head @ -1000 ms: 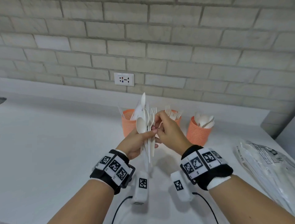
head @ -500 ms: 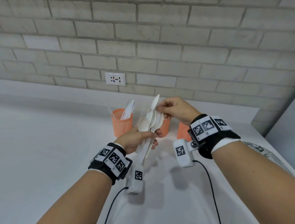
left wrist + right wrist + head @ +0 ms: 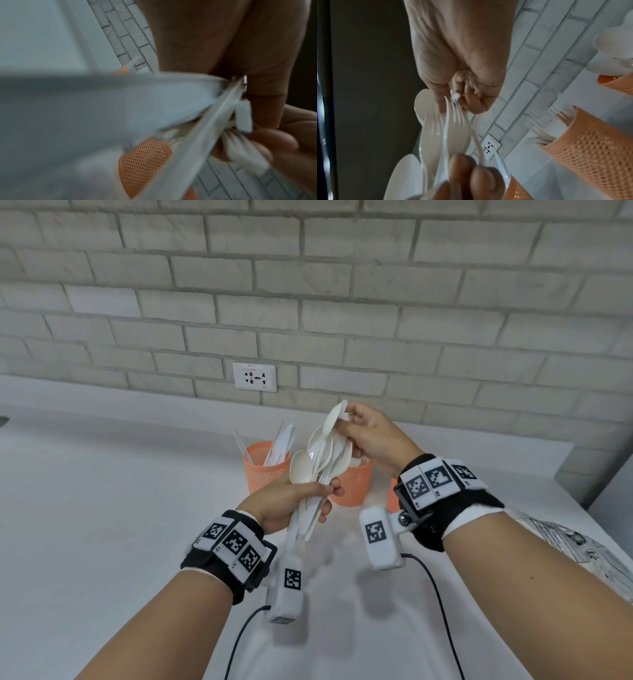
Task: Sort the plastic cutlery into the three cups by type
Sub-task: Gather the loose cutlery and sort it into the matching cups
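Bundle of plastic cutlery (image 3: 317, 474) is standing upright in my left hand (image 3: 284, 503), spoon bowls up, handles trailing down past my palm; my fingers are curling tight around the handles. Against half a second ago the bundle is sitting about where it was, above the tabletop (image 3: 102, 525) in front of the cups. My right hand (image 3: 371, 436) is now a little higher and further over the bundle's top, and its wristband is hiding more of the right-hand cup.

My right grip is pinching the topmost spoon (image 3: 334, 417) by its bowl edge, thumb and fingertips closed on it, the spoon touching the rest of the bundle below. In the right wrist view, fork tines (image 3: 457, 115) are showing just below those fingertips, among the spoon bowls.

Behind the bundle: left orange cup (image 3: 263, 474) holding knives, middle orange cup (image 3: 352, 484) partly hidden by the bundle, right orange cup (image 3: 392, 494) only a sliver beside my wristband. Wall socket (image 3: 254, 377) on the brick wall beyond. Clear plastic bag (image 3: 565, 539) lying on the tabletop at far right.
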The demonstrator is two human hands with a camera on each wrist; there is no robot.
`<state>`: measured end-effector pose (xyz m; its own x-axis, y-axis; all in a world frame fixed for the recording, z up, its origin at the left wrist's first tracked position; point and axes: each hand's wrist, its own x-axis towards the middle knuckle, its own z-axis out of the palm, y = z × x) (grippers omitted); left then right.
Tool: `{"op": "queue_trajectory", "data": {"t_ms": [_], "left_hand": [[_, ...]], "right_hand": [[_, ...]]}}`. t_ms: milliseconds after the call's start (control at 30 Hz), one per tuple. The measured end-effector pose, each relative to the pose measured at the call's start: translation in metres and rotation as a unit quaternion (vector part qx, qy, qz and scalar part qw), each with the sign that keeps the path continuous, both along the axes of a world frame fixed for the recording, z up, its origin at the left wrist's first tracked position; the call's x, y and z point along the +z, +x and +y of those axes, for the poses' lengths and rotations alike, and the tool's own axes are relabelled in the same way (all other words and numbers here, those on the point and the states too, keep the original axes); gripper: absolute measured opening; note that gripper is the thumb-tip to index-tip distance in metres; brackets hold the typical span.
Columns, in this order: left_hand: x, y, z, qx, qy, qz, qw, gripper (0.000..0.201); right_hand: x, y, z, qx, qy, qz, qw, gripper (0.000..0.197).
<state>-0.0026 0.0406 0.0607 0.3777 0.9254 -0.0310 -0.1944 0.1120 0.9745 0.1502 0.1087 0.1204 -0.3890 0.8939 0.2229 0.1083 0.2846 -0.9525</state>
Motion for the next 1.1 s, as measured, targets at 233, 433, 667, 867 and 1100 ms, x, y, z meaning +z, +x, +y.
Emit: {"op": "queue_trajectory", "data": {"t_ms": [233, 433, 667, 867, 1100], "left_hand": [[-0.003, -0.019, 0.004, 0.027, -0.002, -0.01, 1.0, 0.009], [-0.01, -0.047, 0.004, 0.04, -0.002, -0.006, 0.999, 0.013], [-0.017, -0.092, 0.005, 0.177, -0.017, 0.018, 0.984, 0.007], [-0.015, -0.101, 0.009, 0.216, 0.005, 0.0, 0.976, 0.006], [-0.02, -0.1, 0.025, 0.343, 0.064, 0.154, 0.924, 0.007]], "right_hand": [[0.01, -0.012, 0.019, -0.029, -0.047, 0.095, 0.994, 0.011], [0.008, -0.04, 0.018, -0.007, -0.059, 0.037, 0.998, 0.015], [0.021, -0.07, 0.042, -0.182, 0.116, 0.115, 0.97, 0.015], [-0.029, -0.109, 0.062, -0.137, 0.133, -0.074, 0.979, 0.019], [-0.042, -0.127, 0.067, -0.113, 0.072, -0.253, 0.958, 0.046]]}}
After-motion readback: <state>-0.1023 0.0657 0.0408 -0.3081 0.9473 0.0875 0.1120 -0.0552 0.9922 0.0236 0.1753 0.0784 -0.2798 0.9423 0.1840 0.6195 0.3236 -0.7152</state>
